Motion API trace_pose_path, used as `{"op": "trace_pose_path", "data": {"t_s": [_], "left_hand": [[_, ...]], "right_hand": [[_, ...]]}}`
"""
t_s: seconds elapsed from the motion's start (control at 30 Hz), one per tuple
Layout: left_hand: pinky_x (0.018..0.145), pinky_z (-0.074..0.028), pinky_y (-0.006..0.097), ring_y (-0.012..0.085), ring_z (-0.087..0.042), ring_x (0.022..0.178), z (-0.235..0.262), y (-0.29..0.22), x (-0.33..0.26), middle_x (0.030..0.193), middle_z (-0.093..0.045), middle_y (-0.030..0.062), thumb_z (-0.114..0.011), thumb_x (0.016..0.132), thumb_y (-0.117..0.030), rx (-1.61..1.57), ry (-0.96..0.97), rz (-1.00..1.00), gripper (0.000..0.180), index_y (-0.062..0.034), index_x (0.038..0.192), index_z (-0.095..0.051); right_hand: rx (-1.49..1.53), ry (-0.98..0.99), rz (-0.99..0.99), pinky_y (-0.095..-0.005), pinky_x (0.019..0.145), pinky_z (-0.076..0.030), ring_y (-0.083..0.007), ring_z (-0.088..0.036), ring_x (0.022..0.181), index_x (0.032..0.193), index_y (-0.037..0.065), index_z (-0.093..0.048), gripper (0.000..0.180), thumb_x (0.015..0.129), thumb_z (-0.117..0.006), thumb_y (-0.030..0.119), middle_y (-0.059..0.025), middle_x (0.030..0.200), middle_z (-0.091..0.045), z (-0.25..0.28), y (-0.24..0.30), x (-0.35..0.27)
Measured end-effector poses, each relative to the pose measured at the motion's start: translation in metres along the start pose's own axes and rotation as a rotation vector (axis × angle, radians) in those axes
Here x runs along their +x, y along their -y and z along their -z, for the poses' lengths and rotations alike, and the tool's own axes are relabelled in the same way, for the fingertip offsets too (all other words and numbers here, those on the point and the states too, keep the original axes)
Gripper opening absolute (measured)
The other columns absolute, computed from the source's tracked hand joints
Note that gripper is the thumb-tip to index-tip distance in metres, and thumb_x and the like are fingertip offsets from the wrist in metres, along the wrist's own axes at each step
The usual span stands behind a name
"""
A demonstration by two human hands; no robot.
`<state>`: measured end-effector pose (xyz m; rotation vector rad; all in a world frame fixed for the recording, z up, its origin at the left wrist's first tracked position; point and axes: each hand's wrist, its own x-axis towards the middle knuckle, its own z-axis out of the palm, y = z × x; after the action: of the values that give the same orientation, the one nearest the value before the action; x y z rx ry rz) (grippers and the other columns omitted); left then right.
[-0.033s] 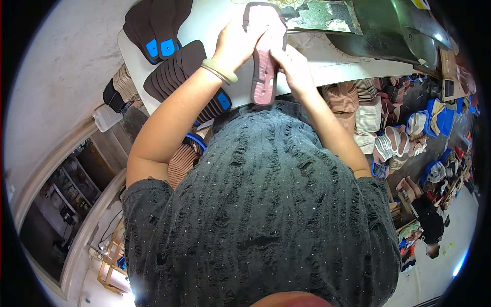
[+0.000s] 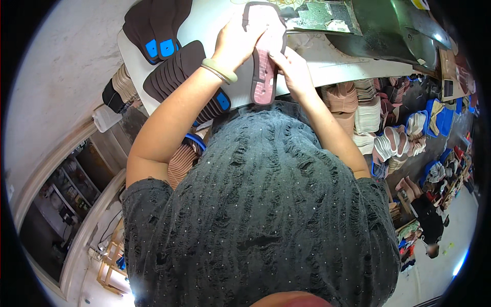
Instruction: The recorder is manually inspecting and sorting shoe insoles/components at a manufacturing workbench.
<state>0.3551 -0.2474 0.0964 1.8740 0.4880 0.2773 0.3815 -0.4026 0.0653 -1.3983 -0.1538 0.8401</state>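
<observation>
My left hand [image 2: 236, 43] wraps the upper left side of a shoe sole [image 2: 264, 84], its fingers lying across the upper part. The sole is pinkish with a dark raised rim, long and narrow, and stands with its narrow end toward me over the table edge. On the sole's right edge, my right hand [image 2: 296, 74] presses its thumb, with the other fingers partly hidden behind. Bright glare washes out the sole's upper part. Left of my left forearm, a fanned stack of dark brown soles [image 2: 171, 77] with blue patches lies on the white table [image 2: 327, 74].
More dark soles [image 2: 158, 23] lie at the table's far left. A green metal machine [image 2: 394, 30] stands at the far right. Striped stacks of soles [image 2: 367, 112] and blue bins [image 2: 441, 118] fill the right side. A person in black [image 2: 428, 217] is farther off.
My right hand has turned slightly, its fingers shifting a little along the sole's right edge. The left hand and the sole hold their place.
</observation>
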Motion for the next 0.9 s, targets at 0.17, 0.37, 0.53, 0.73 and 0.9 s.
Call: {"op": "trace_pose_path", "data": {"t_s": [0.17,0.37,0.53,0.73,0.9], "left_hand": [[0.074,-0.049,0.033,0.025,-0.061,0.085,0.0,0.005,0.013,0.094,-0.062,0.0148,-0.061,0.084,-0.019,-0.037,0.024,0.027,0.036,0.0016,0.112,-0.053],[0.086,-0.044,0.028,0.0185,-0.056,0.099,0.006,0.033,0.019,0.109,-0.058,0.0136,-0.068,0.079,-0.023,0.237,-0.073,0.139,0.046,0.0019,0.113,-0.05],[0.083,-0.046,0.027,0.0153,-0.057,0.094,0.019,0.028,-0.007,0.106,-0.059,0.0107,-0.062,0.083,-0.014,-0.332,-0.095,0.034,0.035,0.0027,0.112,-0.051],[0.083,-0.046,0.026,0.0121,-0.056,0.093,0.04,-0.012,-0.056,0.101,-0.058,0.0087,-0.059,0.087,-0.01,-0.468,-0.115,-0.048,0.031,0.0023,0.111,-0.046],[0.073,-0.049,0.028,0.0149,-0.059,0.082,0.035,-0.006,-0.071,0.091,-0.061,0.0112,-0.065,0.084,-0.015,-0.248,-0.337,-0.16,0.037,0.0023,0.107,-0.042]], "right_hand": [[-0.095,-0.012,0.039,-0.0201,0.069,-0.042,-0.0057,-0.051,0.075,0.09,0.0,-0.062,0.022,0.087,-0.059,0.021,0.0001,0.081,-0.06,0.013,-0.004,0.008],[-0.036,-0.022,0.167,-0.0205,0.069,-0.04,-0.0062,-0.05,0.073,0.091,0.002,-0.062,0.017,0.087,-0.059,0.018,-0.0005,0.081,-0.058,0.013,-0.003,0.013],[-0.029,0.085,-0.001,-0.0257,0.072,-0.048,-0.0114,-0.058,0.082,0.106,-0.002,-0.062,0.033,0.092,-0.052,0.026,-0.0073,0.095,-0.064,0.005,0.01,0.001],[0.471,0.331,-0.115,-0.032,0.088,-0.042,-0.016,-0.055,0.101,0.111,0.003,-0.055,0.03,0.097,-0.042,0.025,-0.0071,0.109,-0.06,-0.022,0.041,-0.001],[-0.814,-0.057,0.801,-0.0328,0.075,-0.049,-0.0309,-0.062,0.081,0.103,-0.005,-0.058,0.022,0.091,-0.046,0.008,-0.0186,0.091,-0.062,-0.046,0.02,-0.008]]}}
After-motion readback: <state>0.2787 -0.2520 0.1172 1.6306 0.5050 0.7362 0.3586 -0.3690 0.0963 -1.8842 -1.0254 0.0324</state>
